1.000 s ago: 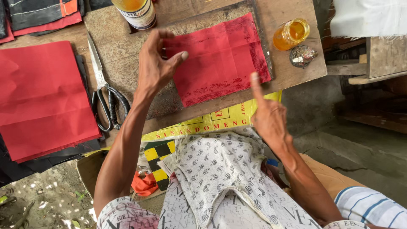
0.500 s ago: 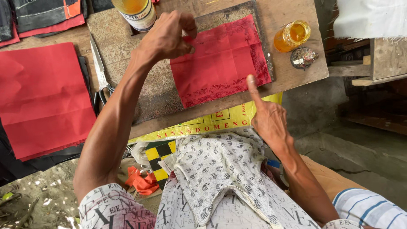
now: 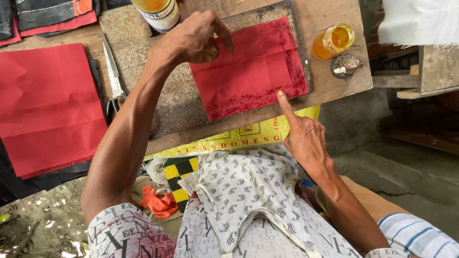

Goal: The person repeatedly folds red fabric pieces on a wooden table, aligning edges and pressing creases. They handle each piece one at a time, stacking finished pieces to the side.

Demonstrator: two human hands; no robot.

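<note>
Smoothing a folded red paper sheet (image 3: pixel 248 71) near the counter's (image 3: pixel 334 83) right edge. Left hand (image 3: pixel 193 40) curled, fingertips pressing its upper left corner, pinching nothing; right hand (image 3: pixel 303 136) with forefinger out, pinning the lower right corner. Probably calls for creasing flat. Scissors (image 3: pixel 114 79), red stack (image 3: pixel 48 105) toward the left edge.

White-labelled bottle (image 3: pixel 155 12); yellow printed sack (image 3: pixel 239 138)
</note>
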